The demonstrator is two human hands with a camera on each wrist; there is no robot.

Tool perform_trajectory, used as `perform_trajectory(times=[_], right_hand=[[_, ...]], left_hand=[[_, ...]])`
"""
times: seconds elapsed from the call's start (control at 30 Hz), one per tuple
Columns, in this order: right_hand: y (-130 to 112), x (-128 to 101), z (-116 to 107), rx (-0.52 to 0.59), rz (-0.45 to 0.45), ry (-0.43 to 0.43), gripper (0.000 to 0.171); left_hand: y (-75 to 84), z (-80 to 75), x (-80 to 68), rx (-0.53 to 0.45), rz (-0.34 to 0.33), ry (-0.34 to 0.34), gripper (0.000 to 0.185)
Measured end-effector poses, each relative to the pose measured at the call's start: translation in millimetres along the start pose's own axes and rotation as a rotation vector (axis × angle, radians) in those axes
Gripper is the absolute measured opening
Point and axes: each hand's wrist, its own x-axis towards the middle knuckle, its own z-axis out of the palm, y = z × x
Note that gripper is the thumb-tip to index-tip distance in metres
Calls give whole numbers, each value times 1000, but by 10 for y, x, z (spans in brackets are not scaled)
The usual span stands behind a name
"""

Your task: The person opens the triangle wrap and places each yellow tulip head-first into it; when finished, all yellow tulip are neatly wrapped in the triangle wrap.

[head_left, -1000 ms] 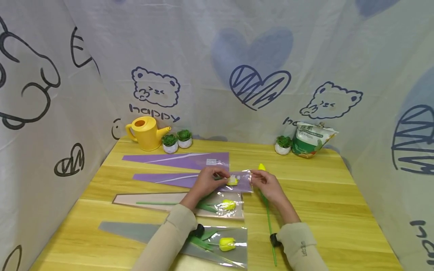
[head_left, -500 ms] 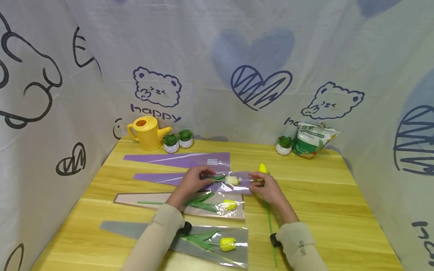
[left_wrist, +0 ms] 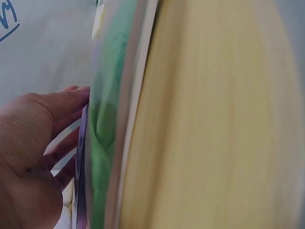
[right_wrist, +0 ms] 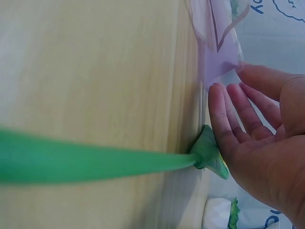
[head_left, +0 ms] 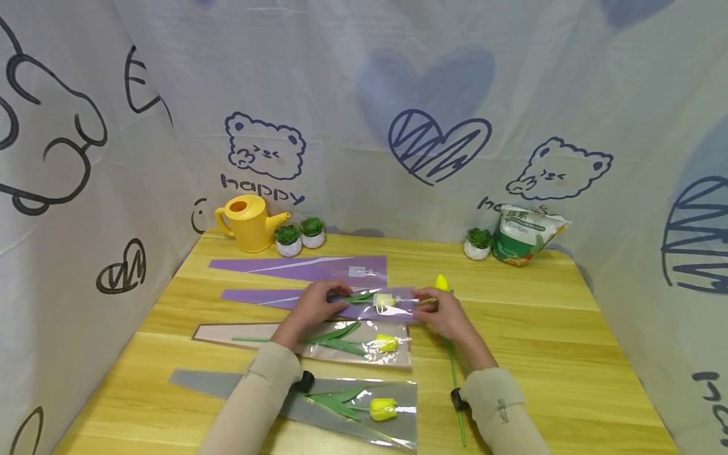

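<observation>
- Lowest in the head view: grey sleeve with a yellow tulip already inside, lying flat on the tabletop; judged finished.
- Just above it: beige sleeve, likewise filled, tulip head toward frame centre; also judged done.
- Centre of frame: purple sleeve with a pale yellow tulip partly in, its head at the clear wide end, leaves showing beside the left fingers; seemingly the step under way, with the bloom not yet fully seated.
- Left hand pressing on the sleeve's middle, fingers bent over the film; right hand at the open mouth, fingers fairly straight against the film's edge in the wrist view. Hands well apart, one at each side of the bloom.
- Right of centre: loose tulip with a long green stem running toward the lower edge, still unwrapped.
- Farther up: second purple sleeve, empty, still to fill.
</observation>
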Motion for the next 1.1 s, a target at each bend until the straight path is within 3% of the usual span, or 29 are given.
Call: perform_trajectory(times=[0.17, 1.1], right_hand=[[-7, 6, 21, -12, -5, -19, 45], [-32, -26, 40, -14, -28, -54, 42]], left_hand=[[-35, -49, -25, 1, -26, 7, 25], [-150, -97, -52, -23, -16, -11, 23]])
